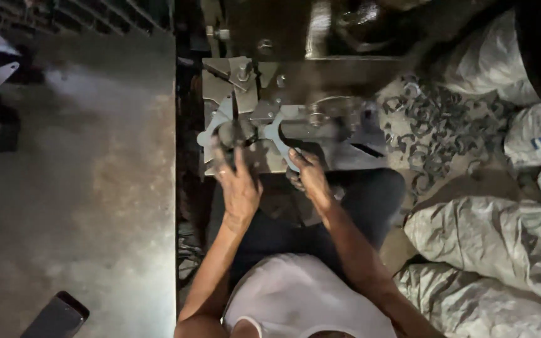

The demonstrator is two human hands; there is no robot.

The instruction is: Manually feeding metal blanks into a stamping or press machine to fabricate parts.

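I look down at a metal press machine (295, 87) with a flat work plate (223, 87) in front of me. My left hand (238, 181) reaches onto the plate and grips a curved grey metal piece (211, 128) near a dark round knob. My right hand (308, 175) holds another curved grey metal piece (277, 138) at the plate's front edge, under the machine's tooling. The scene is dim and the fingertips are partly blurred.
A pile of several dark curved metal parts (439, 125) lies right of the machine. Pale bulging sacks (489, 238) are stacked at the right. A bare concrete floor (82, 188) spreads left, with a dark flat object (57, 316) at the bottom left.
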